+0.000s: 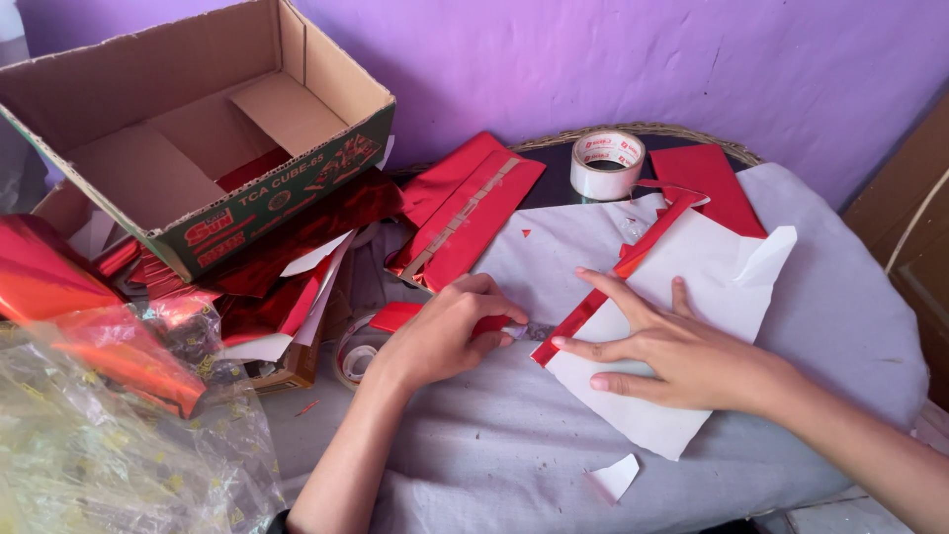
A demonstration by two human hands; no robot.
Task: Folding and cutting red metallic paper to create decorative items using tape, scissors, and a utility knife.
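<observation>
My right hand (664, 348) lies flat with spread fingers on a white sheet of paper (712, 272), pinning it to the grey cloth. A shiny red foil strip (605, 289) runs diagonally along the sheet's left edge, under my fingertips. My left hand (445, 331) is closed around a small red-handled tool (400, 314), its tip near the strip's lower end; what kind of tool it is cannot be made out.
An open cardboard box (198, 119) stands at the back left over a pile of red foil sheets (297, 257). A tape roll (606, 163) sits at the back, another (356, 354) by my left wrist. Clear cellophane (109, 445) fills the lower left. A paper scrap (617, 476) lies near the front.
</observation>
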